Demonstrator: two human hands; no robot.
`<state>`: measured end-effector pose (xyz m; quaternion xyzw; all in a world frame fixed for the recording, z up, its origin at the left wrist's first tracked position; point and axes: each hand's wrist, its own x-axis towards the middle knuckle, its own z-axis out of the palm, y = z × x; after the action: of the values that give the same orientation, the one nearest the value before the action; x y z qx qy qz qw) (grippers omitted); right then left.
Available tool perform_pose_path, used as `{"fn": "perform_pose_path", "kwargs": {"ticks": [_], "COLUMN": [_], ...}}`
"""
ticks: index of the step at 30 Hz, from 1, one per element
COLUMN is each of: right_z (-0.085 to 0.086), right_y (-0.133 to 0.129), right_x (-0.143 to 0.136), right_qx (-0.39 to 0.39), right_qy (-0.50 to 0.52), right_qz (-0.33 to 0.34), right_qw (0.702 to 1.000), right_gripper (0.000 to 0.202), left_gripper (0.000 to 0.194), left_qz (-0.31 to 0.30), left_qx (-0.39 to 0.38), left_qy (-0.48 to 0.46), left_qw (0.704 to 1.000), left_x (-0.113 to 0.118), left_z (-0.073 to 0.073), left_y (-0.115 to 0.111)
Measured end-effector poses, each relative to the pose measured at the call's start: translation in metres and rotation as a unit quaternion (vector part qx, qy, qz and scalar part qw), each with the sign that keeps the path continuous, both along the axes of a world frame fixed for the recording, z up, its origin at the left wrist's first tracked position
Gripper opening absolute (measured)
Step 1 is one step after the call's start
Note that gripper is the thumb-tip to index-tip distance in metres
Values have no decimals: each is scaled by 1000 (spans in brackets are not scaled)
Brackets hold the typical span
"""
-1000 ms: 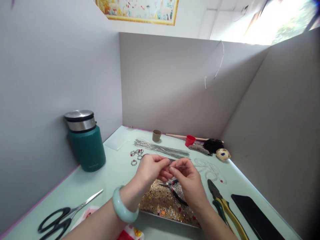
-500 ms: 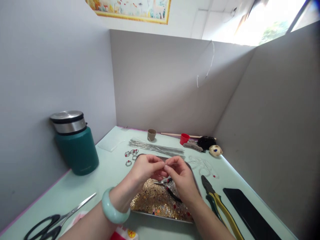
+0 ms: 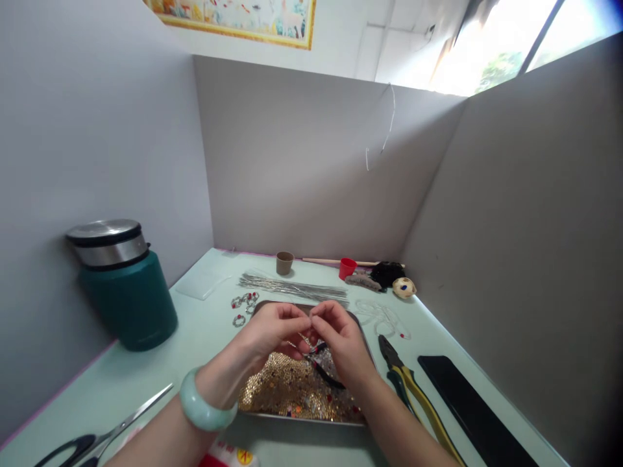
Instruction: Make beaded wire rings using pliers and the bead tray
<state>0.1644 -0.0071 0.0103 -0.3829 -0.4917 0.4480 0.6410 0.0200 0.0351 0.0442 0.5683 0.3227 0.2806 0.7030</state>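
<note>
My left hand [image 3: 282, 327], with a pale green bangle [image 3: 207, 405] on its wrist, is closed in a pinch. The fingertips of my right hand [image 3: 341, 334] meet it, also pinched. Whatever they hold is too small to make out. Both hands are above a tray [image 3: 302, 418] of gold and clear beads [image 3: 272, 386]. Small black-handled pliers [image 3: 327, 376] lie on the beads, partly hidden by my right hand. Beyond the tray is a bundle of thin wires [image 3: 292, 287]. Several small beaded rings [image 3: 238, 320] with red beads sit to its left.
Scissors [image 3: 111, 433] and a teal flask [image 3: 127, 298] stand at the left. On the right lie yellow-green pliers [image 3: 413, 389] and a long black object [image 3: 467, 402]. A brown cup [image 3: 285, 263], a red cup [image 3: 347, 268] and clear cord [image 3: 382, 318] are farther back. Grey partitions [image 3: 302, 162] enclose the desk.
The whole view has shifted, so things appear further left. My hands stay pinched together over the tray, with only slight finger movement.
</note>
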Motion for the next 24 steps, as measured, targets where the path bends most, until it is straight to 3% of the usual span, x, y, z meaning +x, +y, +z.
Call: {"fn": "perform_pose_path", "kwargs": {"ticks": [5,11,24], "right_z": [-1,-1,-5], "right_y": [0,2,3], "right_x": [2,-1,-1], "right_qx": [-8,-7,12], "right_qy": [9,-18,-46], "right_qz": [14,-2,-4], "right_qw": [1000,1000,999], "right_gripper": [12,14,14], "left_gripper": [19,16,20], "left_qz": [-16,64,51], "left_qx": [-10,29,-1], "left_qy": [-5,21,-15], "left_qw": [1000,997,999], "left_x": [2,6,1], "left_z": [-1,4,1], "left_y": [0,-4,-1]}}
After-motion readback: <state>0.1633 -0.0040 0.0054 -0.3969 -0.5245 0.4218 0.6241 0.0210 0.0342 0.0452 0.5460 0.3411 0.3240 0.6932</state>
